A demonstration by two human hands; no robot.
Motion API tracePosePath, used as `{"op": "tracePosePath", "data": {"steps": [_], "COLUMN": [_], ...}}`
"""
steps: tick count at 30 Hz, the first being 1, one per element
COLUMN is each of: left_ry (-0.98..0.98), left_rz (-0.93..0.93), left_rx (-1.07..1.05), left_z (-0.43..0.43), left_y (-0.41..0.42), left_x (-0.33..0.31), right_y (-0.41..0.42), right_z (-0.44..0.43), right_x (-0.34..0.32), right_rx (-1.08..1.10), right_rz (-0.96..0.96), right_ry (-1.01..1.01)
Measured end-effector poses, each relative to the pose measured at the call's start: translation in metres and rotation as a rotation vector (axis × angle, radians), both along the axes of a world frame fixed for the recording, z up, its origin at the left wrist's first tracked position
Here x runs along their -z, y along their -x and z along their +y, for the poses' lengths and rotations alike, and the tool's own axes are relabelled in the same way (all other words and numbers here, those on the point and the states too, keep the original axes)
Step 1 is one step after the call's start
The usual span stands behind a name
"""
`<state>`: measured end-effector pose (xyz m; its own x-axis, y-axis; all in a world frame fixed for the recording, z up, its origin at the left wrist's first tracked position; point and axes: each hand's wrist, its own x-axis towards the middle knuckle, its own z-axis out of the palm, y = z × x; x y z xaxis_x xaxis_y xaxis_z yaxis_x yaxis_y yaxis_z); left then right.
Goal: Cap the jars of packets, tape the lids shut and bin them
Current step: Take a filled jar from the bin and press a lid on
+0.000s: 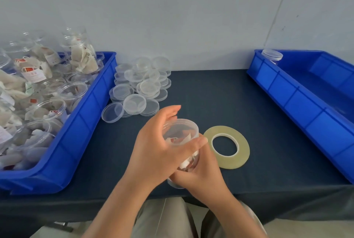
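A clear plastic jar (182,134) with white packets inside stands near the table's front edge, a clear lid on its top. My left hand (159,146) curves over the lid from the left, fingers around its rim. My right hand (201,172) wraps the jar's body lower down on the right. A flat roll of clear yellowish tape (228,146) lies just right of the jar. A pile of clear lids (139,88) sits behind the jar.
A blue bin (92,115) at the left holds several open jars of packets (47,88). A second blue bin (298,94) at the right has one capped jar (272,56) in its far corner. A dark cloth (210,92) covers the table; a grey wall stands behind.
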<state>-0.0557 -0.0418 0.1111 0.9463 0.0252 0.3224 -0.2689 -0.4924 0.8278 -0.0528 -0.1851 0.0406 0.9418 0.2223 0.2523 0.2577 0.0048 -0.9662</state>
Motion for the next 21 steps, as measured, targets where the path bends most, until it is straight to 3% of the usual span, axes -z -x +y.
{"op": "tracePosePath", "data": {"steps": [10,21], "left_ry": [0.172,0.096], "left_rz": [0.129,0.009], "left_rx": [-0.116,0.157], "left_z": [-0.013,0.010], "left_y": [0.028,0.029], "left_x": [0.017,0.031], "right_y": [0.034,0.040], "right_z": [0.011,0.012], "right_x": [0.014,0.019], "right_rx": [0.314,0.235], "right_rz": [-0.163,-0.140], "right_ry": [0.295,0.218]}}
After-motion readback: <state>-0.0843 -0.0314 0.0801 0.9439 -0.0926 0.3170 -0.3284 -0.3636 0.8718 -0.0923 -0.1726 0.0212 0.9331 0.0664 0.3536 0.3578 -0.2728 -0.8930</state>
